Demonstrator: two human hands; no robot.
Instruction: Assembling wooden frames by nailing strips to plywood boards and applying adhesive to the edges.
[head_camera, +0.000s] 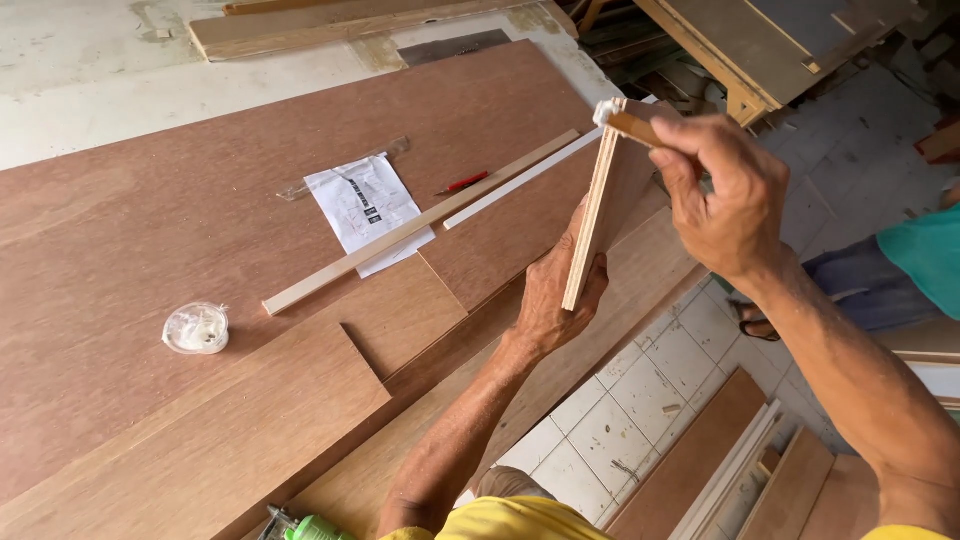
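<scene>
Plywood panel on edge, steadied above the brown worktop (200, 200).

The left hand (555, 295) clamps its fingers round the lower end of the thin, pale-edged plywood panel (610, 200), propping it upright, apparently so its narrow edge faces up. The right hand (725, 195) pinches a small tan wooden stick tipped with white paste (625, 122) against the panel's top corner. On the worktop lie a long pale wooden strip (400, 235), a printed white paper sheet (365, 205), a red pencil (463, 183) and a round clear plastic tub (197, 328).
</scene>
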